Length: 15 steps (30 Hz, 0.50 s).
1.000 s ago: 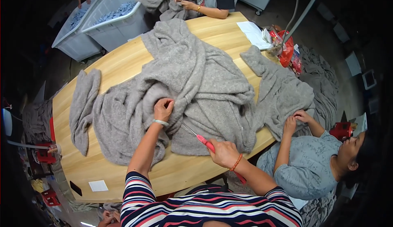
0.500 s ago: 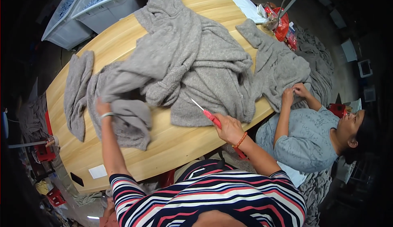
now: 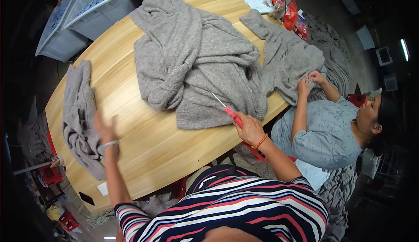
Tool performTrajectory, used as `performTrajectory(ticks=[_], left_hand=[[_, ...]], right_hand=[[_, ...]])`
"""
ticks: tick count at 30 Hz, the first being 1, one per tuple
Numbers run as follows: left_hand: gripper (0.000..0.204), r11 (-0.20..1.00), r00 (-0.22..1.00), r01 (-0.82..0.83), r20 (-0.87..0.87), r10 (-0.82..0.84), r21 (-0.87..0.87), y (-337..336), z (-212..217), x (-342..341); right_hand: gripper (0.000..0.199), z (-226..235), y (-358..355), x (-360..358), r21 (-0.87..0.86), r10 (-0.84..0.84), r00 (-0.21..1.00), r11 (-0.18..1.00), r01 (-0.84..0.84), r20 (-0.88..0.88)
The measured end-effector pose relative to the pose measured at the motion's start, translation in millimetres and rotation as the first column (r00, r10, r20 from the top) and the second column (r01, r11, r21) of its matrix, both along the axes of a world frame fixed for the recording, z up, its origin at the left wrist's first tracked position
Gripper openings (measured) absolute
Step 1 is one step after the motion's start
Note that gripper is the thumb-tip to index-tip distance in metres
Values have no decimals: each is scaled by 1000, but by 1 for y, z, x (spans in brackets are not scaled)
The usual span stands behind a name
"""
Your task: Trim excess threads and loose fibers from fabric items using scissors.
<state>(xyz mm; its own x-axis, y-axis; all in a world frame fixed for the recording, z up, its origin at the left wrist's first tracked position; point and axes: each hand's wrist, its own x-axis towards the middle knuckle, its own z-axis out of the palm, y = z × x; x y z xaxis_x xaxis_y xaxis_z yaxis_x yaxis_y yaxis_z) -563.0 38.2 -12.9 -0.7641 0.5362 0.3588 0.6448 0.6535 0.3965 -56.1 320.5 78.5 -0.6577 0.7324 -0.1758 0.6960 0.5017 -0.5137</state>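
My right hand [image 3: 252, 130] is closed round red-handled scissors [image 3: 232, 114]. Their thin metal blades point up and left over the lower part of a heaped grey knit garment pile [image 3: 192, 59] in the middle of the table. On the left, my left hand [image 3: 104, 131] is smeared by motion. Its thumb stands apart from the fingers, and nothing shows in its grasp. Close beside it, along the table's left edge, lies a crumpled grey knit garment [image 3: 80, 120].
A co-worker on the right handles another grey knit garment [image 3: 292, 54] at the wooden table [image 3: 152, 141]. White bins [image 3: 98, 19] stand at the far left. Papers [image 3: 253, 0] and a red bag [image 3: 289, 13] lie at the far right. A phone-like black object [image 3: 86, 198] rests near left.
The grey garment under my left hand has moved left off the pile onto the one at the left edge, baring wood between. My left hand has let go; the right still holds the scissors.
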Motion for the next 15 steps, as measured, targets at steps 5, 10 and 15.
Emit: performTrajectory(ticks=[5,10,15], left_hand=[[87,838,836,545,66,-545,21,216,7,157],[61,938,814,339,479,-328,66,304,-12,148],[41,417,81,-378,478,-875,827,285,180,149]], right_hand=[[29,9,3,10,10,-49,999,999,50,-11],[30,4,10,31,-10,-89,996,996,89,-32],[30,-5,17,43,-74,-148,989,986,148,-1]])
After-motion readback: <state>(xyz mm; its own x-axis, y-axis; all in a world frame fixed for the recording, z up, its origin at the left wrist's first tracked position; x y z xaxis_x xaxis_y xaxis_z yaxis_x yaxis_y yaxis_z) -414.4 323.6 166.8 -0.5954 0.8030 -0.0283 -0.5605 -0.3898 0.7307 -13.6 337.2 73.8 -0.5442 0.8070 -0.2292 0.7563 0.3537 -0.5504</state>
